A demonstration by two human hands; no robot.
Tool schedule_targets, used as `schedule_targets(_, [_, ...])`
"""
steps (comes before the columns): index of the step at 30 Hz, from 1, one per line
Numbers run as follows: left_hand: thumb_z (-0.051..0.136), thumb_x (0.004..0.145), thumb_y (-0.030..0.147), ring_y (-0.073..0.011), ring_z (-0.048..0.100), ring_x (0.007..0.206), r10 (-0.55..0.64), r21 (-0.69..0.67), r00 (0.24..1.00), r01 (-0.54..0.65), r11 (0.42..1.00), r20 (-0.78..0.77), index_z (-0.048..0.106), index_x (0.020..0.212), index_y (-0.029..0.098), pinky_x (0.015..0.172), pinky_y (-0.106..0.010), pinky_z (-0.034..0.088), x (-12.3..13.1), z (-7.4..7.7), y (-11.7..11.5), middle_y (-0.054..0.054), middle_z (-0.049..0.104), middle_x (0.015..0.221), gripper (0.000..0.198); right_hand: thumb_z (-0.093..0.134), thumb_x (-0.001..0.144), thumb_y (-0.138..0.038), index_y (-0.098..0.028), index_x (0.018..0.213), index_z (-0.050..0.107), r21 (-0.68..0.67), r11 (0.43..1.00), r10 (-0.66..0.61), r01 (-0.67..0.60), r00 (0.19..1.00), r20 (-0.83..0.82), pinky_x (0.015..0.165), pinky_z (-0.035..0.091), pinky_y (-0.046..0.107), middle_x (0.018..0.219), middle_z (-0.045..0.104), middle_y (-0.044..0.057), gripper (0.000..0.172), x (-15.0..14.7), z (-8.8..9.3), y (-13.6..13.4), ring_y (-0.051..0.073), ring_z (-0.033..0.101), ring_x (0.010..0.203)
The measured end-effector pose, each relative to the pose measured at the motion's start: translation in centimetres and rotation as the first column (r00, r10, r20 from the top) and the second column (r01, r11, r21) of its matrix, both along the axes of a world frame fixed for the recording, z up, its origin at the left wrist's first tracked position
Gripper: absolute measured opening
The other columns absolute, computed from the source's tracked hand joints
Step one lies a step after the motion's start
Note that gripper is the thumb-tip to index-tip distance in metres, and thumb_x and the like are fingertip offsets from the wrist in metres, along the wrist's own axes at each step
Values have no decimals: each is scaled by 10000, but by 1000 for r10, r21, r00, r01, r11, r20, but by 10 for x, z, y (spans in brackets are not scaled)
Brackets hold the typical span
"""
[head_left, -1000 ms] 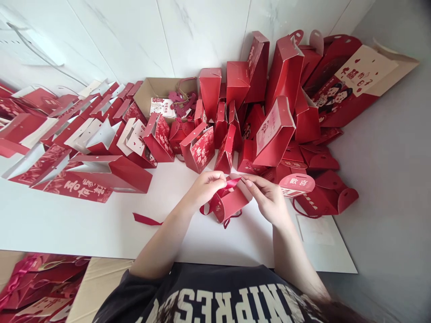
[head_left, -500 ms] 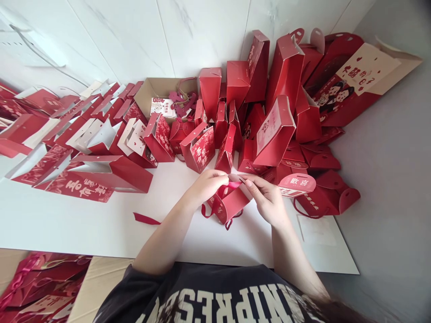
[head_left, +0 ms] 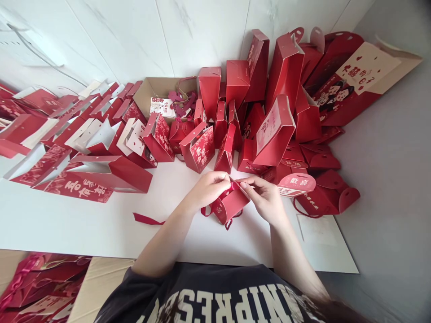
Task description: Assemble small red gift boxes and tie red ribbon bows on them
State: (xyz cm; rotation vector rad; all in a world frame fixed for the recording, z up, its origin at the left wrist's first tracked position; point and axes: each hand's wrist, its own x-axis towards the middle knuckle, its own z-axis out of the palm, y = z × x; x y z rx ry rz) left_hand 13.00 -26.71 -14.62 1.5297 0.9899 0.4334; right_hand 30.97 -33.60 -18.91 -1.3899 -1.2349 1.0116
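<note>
A small red gift box [head_left: 231,205] with its top open stands tilted on the white table, between my two hands. My left hand [head_left: 213,188] pinches a magenta ribbon [head_left: 233,185] at the box's far edge. The fingers of my right hand [head_left: 264,195] close on the box's upper right flap; whether they also touch the ribbon cannot be made out. A dark red twisted cord [head_left: 229,223] hangs from the near side of the box. The loose ribbon end [head_left: 146,219] lies on the table beside my left forearm.
Rows of red gift bags [head_left: 111,175] stand at the left. Stacked red boxes and bags [head_left: 279,130] crowd the back and right. A cardboard box [head_left: 144,92] with ribbons and cards sits by the wall. Another carton [head_left: 111,278] of red bags is below the table's front edge.
My left hand has moved slightly down and right with the ribbon, nearer my right hand. Less of the ribbon and of the raised flap shows now.
</note>
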Motion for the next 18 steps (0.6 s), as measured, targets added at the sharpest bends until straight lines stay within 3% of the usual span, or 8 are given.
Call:
schedule_targets(2, [598, 849, 404, -156, 581, 701, 51, 214, 998, -44, 976, -27, 533, 774, 204, 655, -291, 461, 3, -2, -6, 1, 611, 767, 224, 637, 915, -477, -203, 871, 683, 9, 1000, -22, 22, 1000, -12, 684, 487, 283, 852, 697, 29, 281, -1, -1, 1, 170, 627, 752])
schedule_targets(3, [652, 826, 443, -182, 605, 783, 87, 355, 995, -65, 933, -47, 559, 866, 211, 741, -326, 486, 5, -2, -11, -12, 637, 843, 253, 623, 925, -473, -204, 860, 661, 16, 999, -33, 33, 999, -25, 679, 479, 277, 827, 675, 20, 280, -1, -2, 1, 161, 610, 739])
schedule_targets(6, [765, 756, 439, -273, 586, 1085, 149, 698, 978, -5, 716, -146, 577, 1143, 233, 1023, -456, 409, 10, -5, -27, -74, 645, 1137, 477, 591, 945, -470, -212, 858, 613, 33, 998, -41, 45, 994, -101, 693, 494, 275, 796, 623, 2, 273, -3, -3, 3, 151, 588, 734])
schedule_targets(8, [756, 782, 372, -296, 547, 1173, 146, 774, 964, 83, 628, -222, 588, 1189, 247, 1096, -485, 338, 12, -7, -34, -83, 628, 1220, 458, 580, 949, -470, -216, 856, 593, 43, 997, -52, 59, 987, -152, 692, 516, 281, 786, 600, -3, 270, -2, -3, 3, 150, 593, 727])
schedule_targets(11, [730, 820, 334, -283, 572, 1132, 86, 767, 962, 150, 624, -258, 613, 1117, 236, 1067, -449, 368, 7, -11, -33, -74, 659, 1174, 334, 562, 957, -460, -228, 859, 554, 81, 976, -183, 203, 961, -208, 646, 537, 293, 748, 592, -11, 252, 3, 0, 1, 155, 624, 676])
schedule_targets(13, [736, 826, 368, -267, 598, 1092, 11, 744, 968, 184, 642, -249, 615, 1069, 229, 1054, -430, 385, 1, -12, -25, -64, 672, 1158, 305, 554, 959, -442, -238, 878, 528, 145, 916, -333, 375, 909, -250, 608, 546, 308, 721, 607, -13, 221, 11, 4, -2, 172, 651, 644])
schedule_targets(18, [745, 828, 389, -251, 580, 1189, -98, 671, 972, 220, 709, -215, 598, 1192, 268, 1106, -423, 365, -17, -9, -3, -36, 637, 1303, 411, 568, 924, -361, -245, 838, 533, 358, 600, -648, 715, 697, -307, 477, 499, 320, 654, 548, -19, 148, 32, 18, -16, 213, 655, 571])
